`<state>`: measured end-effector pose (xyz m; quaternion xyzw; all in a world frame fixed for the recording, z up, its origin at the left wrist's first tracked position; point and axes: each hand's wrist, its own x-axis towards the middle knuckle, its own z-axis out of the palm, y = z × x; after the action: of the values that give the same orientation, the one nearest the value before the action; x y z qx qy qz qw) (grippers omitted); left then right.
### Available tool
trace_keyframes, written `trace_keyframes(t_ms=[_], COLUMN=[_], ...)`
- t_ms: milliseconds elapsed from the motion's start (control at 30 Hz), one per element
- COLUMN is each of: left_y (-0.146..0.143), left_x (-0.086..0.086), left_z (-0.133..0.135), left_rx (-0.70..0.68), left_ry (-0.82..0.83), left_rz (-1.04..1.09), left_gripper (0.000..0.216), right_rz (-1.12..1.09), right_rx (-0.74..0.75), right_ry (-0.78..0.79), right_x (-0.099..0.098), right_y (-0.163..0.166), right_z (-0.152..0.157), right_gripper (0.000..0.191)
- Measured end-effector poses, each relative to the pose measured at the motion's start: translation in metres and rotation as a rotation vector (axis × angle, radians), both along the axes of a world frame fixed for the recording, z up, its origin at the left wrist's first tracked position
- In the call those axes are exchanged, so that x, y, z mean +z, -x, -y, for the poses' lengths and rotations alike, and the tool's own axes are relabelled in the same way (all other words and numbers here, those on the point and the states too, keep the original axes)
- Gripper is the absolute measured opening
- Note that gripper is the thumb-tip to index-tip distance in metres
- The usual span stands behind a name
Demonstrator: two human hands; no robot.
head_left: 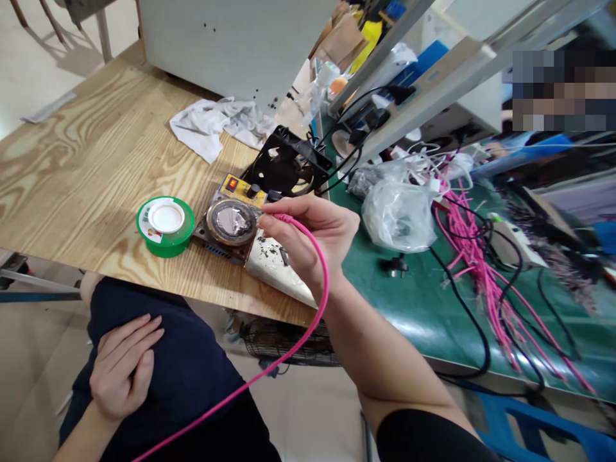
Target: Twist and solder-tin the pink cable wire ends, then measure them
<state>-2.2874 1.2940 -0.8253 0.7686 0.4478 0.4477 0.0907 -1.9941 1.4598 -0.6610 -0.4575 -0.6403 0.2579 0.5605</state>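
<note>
My right hand (308,237) pinches the end of a pink wire (312,308) and holds its tip at the edge of a round solder pot (231,222) filled with silvery molten metal. The pot sits in a small unit with a yellow panel (238,186), a red switch and a black knob. The wire trails down over my wrist toward my lap. My left hand (126,366) rests flat on my dark-clothed thigh, fingers stretched out, holding nothing. A green and white round tin (165,224) stands just left of the pot.
A black fan (289,163) stands behind the pot, with a crumpled white cloth (216,125) further back on the wooden bench (72,173). On the green mat (409,308) to the right lie a clear plastic bag (399,215), a bundle of pink wires (476,263) and black cables.
</note>
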Motion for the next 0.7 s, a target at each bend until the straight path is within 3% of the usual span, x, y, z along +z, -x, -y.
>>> trace_keyframes(t_ms=[233,533,700], left_y=[-0.003,-0.001,-0.002], left_x=[0.002,0.0,0.0], left_z=[-0.002,-0.001,-0.002], left_rx=[-0.006,-0.005,-0.006], left_ry=[-0.014,-0.021,-0.038], left_rz=[0.003,-0.015,-0.017], left_gripper=[0.036,0.036,0.036], right_rz=[-0.047,-0.436,-0.436], right_rx=[-0.031,-0.029,0.029], right_ry=[-0.018,-0.002,0.012], right_x=[-0.003,0.013,0.013], right_y=[-0.003,0.0,-0.01], right_z=[0.002,-0.009,-0.019], right_gripper=[0.009,0.012,0.014])
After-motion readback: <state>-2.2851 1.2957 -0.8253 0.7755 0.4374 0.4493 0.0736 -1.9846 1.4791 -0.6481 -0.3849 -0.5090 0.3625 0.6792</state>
